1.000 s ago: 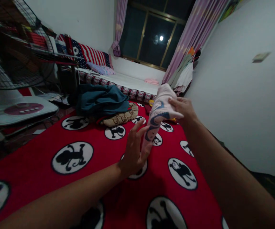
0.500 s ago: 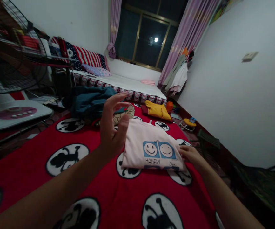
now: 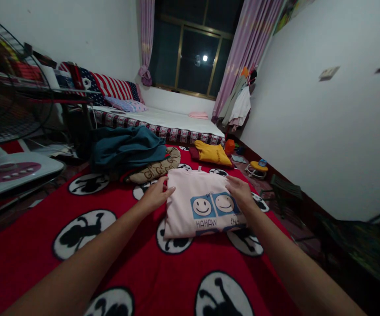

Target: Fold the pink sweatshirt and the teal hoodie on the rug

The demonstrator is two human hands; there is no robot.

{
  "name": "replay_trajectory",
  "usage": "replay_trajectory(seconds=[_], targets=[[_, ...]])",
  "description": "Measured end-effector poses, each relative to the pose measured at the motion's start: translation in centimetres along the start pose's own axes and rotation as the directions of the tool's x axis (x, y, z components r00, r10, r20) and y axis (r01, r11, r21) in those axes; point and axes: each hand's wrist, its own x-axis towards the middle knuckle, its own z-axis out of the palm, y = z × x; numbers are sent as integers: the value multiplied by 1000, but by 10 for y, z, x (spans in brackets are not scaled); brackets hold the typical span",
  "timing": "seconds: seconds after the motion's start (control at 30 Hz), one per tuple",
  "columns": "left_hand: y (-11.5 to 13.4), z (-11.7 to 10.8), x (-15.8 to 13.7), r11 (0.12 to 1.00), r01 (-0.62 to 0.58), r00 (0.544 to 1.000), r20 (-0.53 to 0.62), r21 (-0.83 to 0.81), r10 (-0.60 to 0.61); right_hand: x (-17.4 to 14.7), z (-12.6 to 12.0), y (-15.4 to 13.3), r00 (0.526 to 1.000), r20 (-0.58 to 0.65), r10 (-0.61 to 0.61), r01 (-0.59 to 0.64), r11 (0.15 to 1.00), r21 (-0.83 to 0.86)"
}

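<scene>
A folded pale pink shirt [image 3: 181, 206] lies on the red blanket [image 3: 144, 263], in its far half and toward its right edge. The neckline, with a small white tag, points to the blanket's far edge. Two blue squares with smiling faces show on the front, with "HAHAW" lettered below the left one; the lettering below the right one is partly hidden by the forearm.

The left hand [image 3: 155, 195] is at the shirt's left side near the neckline, thumb and fingers apart and unclenched, the tips at the cloth's edge. The right hand [image 3: 241, 193] rests over the shirt's far right corner, fingers bent; whether it pinches the cloth cannot be told.

At the blanket's far right corner lies a folded yellow garment [image 3: 211, 153] over a dark red one [image 3: 194, 153]. Toward the far left corner, a teal garment [image 3: 127, 147] lies heaped, partly covering a beige patterned cushion [image 3: 157, 170]. Beyond the left edge stands an electric fan [image 3: 19, 171]; beyond the right edge, a yellow-seated stool [image 3: 258, 166].
</scene>
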Motion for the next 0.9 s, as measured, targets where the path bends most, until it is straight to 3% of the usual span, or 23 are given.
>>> replay_trajectory(seconds=[0.1,0.17,0.27,0.33,0.4,0.47,0.53,0.63,0.73,0.83,0.9], targets=[[1,5,-2,995,-101,995,-16,12,101,-17,7,-17,943,-83,-322,314,945,-93],[0,8,-3,988,-155,987,-48,11,155,-25,7,-16,914,-113,-389,360,908,-215],[-1,12,-4,978,-203,976,-72,49,206,-27,6,4,975,-106,-194,130,891,-435],[0,14,-6,979,-192,979,-56,72,196,-23,6,18,996,-77,-34,-19,804,-594],[1,15,-7,984,-157,986,-36,80,160,-21,8,24,996,-77,-38,-25,731,-682],[2,15,-8,989,-121,992,-23,82,123,-21,11,20,986,-52,-160,81,722,-687],[2,15,-10,991,-104,994,-20,84,106,-21,16,10,965,65,-254,236,731,-640],[7,14,-14,974,-198,974,-87,110,208,-13,27,-1,914,258,-312,404,746,-530],[24,16,-14,900,-420,893,-121,120,433,9,40,-1,903,266,-337,426,785,-451],[52,31,-1,799,-600,799,-13,50,601,35,52,2,867,321,-381,486,789,-375],[66,46,18,761,-648,762,54,39,646,51,58,4,835,384,-394,516,803,-298]])
